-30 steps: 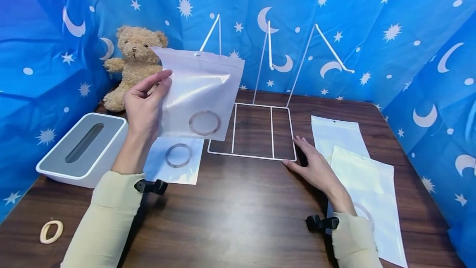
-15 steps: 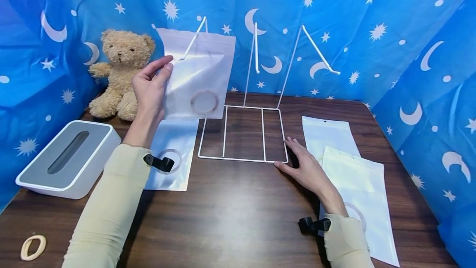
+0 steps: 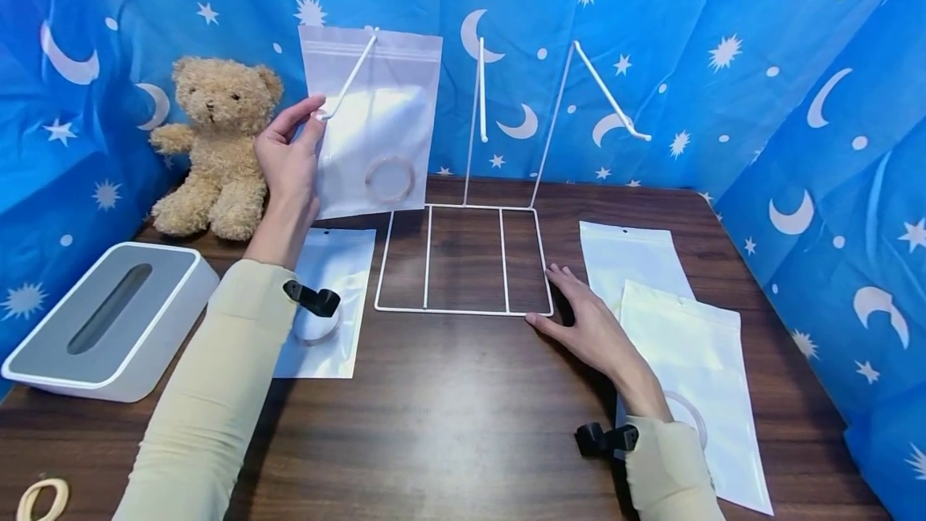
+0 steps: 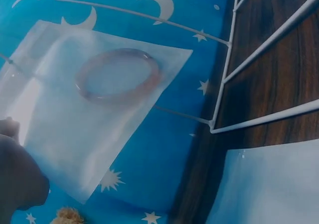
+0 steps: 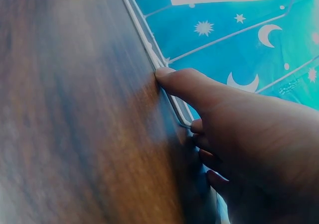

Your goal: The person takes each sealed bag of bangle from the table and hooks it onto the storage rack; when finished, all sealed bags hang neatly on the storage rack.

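Note:
My left hand (image 3: 289, 155) pinches the left edge of a translucent bag (image 3: 369, 135) with a pinkish ring (image 3: 390, 179) inside. The bag hangs at the left prong (image 3: 352, 75) of a white wire rack (image 3: 463, 313), its top edge by the prong's back end. In the left wrist view the bag (image 4: 75, 119) hangs before the curtain, with the hand (image 4: 20, 179) at its edge. My right hand (image 3: 596, 332) rests at the rack base's front right corner; in the right wrist view its thumb (image 5: 174, 79) touches the wire and the other fingers lie at the corner.
A teddy bear (image 3: 220, 135) sits behind a grey-topped white tissue box (image 3: 166, 328) at left. A bag (image 3: 340, 256) with a ring lies left of the rack base. Two bags (image 3: 629, 256) (image 3: 694, 344) overlap at right. A cream band (image 3: 29, 497) lies front left.
The bag has risen and slid back along the left prong, which now shows in front of it. My left hand has moved up with it. The right hand stays at the rack corner.

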The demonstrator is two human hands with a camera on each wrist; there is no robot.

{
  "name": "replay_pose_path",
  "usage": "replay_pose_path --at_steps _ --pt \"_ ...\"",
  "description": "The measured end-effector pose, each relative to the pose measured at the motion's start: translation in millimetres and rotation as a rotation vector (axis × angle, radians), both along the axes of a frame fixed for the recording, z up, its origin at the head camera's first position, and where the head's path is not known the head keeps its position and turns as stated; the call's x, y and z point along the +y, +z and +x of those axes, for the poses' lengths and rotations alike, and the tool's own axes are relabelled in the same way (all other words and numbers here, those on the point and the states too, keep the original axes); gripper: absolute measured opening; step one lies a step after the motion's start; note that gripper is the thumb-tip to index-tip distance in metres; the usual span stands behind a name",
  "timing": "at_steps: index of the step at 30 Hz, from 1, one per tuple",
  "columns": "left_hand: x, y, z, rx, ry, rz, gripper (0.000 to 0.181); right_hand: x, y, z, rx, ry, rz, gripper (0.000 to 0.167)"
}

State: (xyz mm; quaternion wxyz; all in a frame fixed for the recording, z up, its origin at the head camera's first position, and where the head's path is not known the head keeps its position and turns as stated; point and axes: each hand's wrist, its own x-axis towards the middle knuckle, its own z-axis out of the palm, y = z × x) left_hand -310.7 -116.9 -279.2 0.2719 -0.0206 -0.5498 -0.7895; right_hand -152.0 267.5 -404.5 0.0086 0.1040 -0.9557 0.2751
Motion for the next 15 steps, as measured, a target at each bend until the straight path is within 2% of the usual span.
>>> replay_pose_path --at_steps 8,12,15 --pt "0.7 -2.8 -3.3 -0.017 0.048 -0.088 0.022 -0.5 2.7 -0.2 -0.021 -0.005 0.010 0.093" --pt "1.3 -5.4 -3.9 -0.025 0.038 -0.115 0.019 0.0 1.3 0.0 -0.025 -0.002 0.012 0.093" --pt "-0.7 -7.0 -3.9 -0.032 0.004 -0.111 0.018 0.7 0.8 -0.8 -0.028 0.002 0.018 0.094"
